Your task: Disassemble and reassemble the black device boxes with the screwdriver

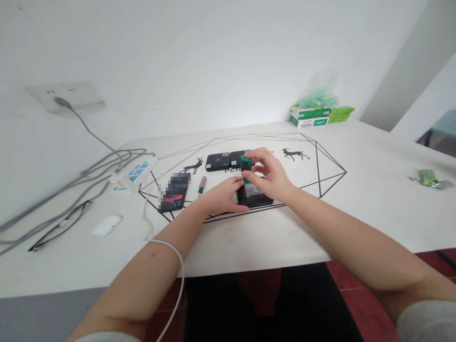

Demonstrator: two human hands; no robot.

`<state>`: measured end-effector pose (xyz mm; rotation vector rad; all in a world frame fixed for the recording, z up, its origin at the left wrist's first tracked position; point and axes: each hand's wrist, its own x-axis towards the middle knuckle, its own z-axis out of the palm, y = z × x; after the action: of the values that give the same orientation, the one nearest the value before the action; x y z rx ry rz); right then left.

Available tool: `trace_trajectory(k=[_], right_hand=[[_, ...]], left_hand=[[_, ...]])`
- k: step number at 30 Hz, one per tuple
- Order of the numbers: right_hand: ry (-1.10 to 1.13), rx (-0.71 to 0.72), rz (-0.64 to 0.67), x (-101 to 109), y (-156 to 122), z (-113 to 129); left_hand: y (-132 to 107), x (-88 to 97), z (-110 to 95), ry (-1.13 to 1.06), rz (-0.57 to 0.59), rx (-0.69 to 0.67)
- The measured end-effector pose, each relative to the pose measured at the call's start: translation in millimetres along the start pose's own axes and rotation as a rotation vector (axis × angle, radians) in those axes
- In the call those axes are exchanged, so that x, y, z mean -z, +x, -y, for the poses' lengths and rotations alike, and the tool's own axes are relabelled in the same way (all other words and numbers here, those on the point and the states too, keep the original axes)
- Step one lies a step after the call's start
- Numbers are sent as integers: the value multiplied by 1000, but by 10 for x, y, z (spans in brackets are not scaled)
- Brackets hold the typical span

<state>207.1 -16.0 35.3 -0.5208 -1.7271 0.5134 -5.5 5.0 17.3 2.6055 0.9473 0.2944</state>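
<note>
A green-and-black screwdriver handle (245, 168) stands nearly upright, pinched between the thumb and fingers of my right hand (269, 173). Its lower end is hidden behind my fingers. Beneath it a flat black device (261, 202) with a white label (252, 189) lies on the table. My left hand (224, 194) grips the device's left side, thumb along the front edge and fingertips close under the handle. Two flat black boxes, a left one (218, 162) and a right one (237, 157), lie just behind my hands, the right one partly covered.
Left of my hands lie a small screwdriver (202, 184), a phone (175, 192), a white mouse (107, 225), glasses (62, 225) and a power strip (133, 173) with grey cables. Green-and-white boxes (309, 114) stand at the back right. A green tape measure-like object (428, 177) lies far right.
</note>
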Motion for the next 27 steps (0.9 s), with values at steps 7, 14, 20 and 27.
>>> trace_trajectory(k=[7, 14, 20, 27], right_hand=[[-35, 35, 13, -9, -3, -33], [54, -56, 32, 3, 19, 14], [-23, -20, -58, -10, 39, -23], [142, -105, 23, -30, 33, -3]], left_hand=[[29, -34, -24, -35, -26, -25], [31, -16, -49, -27, -27, -31], [25, -22, -38, -14, -16, -5], [32, -20, -42, -4, -23, -22]])
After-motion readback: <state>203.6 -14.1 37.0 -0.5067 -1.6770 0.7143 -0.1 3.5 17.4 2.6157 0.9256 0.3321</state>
